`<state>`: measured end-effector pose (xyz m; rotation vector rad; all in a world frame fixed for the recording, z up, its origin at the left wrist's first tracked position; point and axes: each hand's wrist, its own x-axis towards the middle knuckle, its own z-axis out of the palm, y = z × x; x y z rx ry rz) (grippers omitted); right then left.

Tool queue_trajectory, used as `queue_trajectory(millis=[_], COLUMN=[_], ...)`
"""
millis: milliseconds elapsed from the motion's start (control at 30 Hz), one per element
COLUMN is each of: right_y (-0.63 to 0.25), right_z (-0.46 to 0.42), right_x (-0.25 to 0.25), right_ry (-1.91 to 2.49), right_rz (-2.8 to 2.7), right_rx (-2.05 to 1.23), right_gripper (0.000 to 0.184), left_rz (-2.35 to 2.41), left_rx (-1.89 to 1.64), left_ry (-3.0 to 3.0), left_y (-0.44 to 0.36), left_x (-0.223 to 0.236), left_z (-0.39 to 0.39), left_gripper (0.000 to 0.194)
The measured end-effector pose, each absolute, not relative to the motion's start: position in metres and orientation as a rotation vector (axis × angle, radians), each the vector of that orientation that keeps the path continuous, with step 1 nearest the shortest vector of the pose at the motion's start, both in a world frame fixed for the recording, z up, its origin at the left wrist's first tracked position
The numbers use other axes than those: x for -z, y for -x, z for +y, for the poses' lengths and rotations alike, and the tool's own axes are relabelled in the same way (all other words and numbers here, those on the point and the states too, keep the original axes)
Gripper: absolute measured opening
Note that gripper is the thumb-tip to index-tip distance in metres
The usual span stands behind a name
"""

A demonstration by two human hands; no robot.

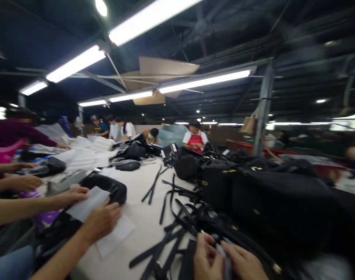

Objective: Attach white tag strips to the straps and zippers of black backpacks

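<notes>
My left hand and my right hand sit close together at the bottom edge, pinching a blurred grey soft piece. It lies at the top of a black bag with a gold-coloured metal fitting. A tangle of flat black straps lies just left of my left hand on the cream table. Further left, a co-worker's hands hold a white sheet beside a black zipped bag.
Black bags stand in a dense row along the right of the table. Several co-workers line the left side, among white sheet stacks. A person in a red apron stands at the far end. A metal post rises behind.
</notes>
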<state>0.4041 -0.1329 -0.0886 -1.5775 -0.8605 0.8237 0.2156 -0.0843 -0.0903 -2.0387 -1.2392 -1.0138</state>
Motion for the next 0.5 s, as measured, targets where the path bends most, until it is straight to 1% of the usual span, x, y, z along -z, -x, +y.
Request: queue_trajectory(millis=[67,133,167,200,300,500], right_y=[-0.403,-0.401,-0.400,-0.398,-0.396,-0.399], right_z=[-0.142,-0.144,-0.144,-0.145,-0.147,-0.152], right_x=[0.087,0.083,0.080,0.077,0.071,0.074], right_ry=[1.527,1.504,1.493,1.485,1.429,1.246], right_rz=[-0.774,-0.698,-0.669,-0.646,-0.618,-0.663], right_rx=[-0.889,-0.908,-0.914,-0.919,-0.945,-1.017], right_gripper=[0.041,0.044,0.044,0.044,0.044,0.052], left_rz=[-1.357,-1.492,-1.532,-1.541,-1.524,-1.743], left_rx=[1.553,2.104,2.300,2.391,2.412,2.353], left_ry=[2.515,2.932,3.039,3.075,3.057,3.089], left_y=[-0.271,-0.298,-0.302,-0.303,-0.296,-0.294], left_x=[0.101,0.103,0.102,0.100,0.095,0.089], left_z=[-0.111,-0.127,-0.130,-0.130,-0.124,-0.123], left_gripper=[0.020,0.018,0.017,0.018,0.020,0.020])
